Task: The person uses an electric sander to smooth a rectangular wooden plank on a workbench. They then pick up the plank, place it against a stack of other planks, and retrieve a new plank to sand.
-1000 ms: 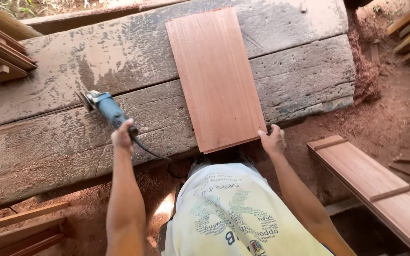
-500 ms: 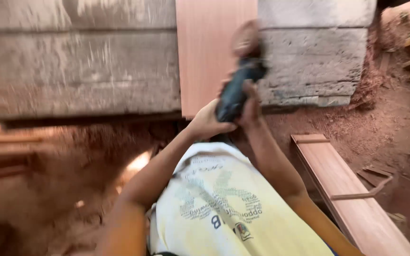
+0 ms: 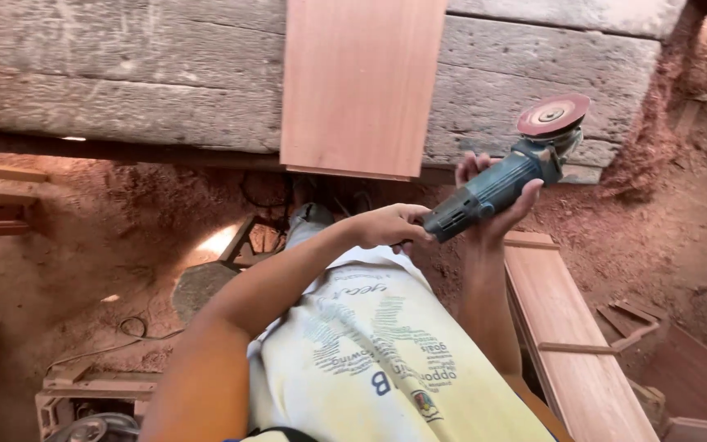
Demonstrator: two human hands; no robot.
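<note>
Blue angle grinder (image 3: 497,185) cradled in upturned right hand (image 3: 491,209), left hand (image 3: 390,225) gripping its tail.

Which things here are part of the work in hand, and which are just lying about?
In hand:
blue angle grinder, held by right hand and left hand
reddish board on workbench

Lying about:
long plank
offcuts
sawdust

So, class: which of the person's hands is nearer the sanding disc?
Right. The right hand grips the grinder body just below the disc; the left hand holds the tail end, farther back.
</note>
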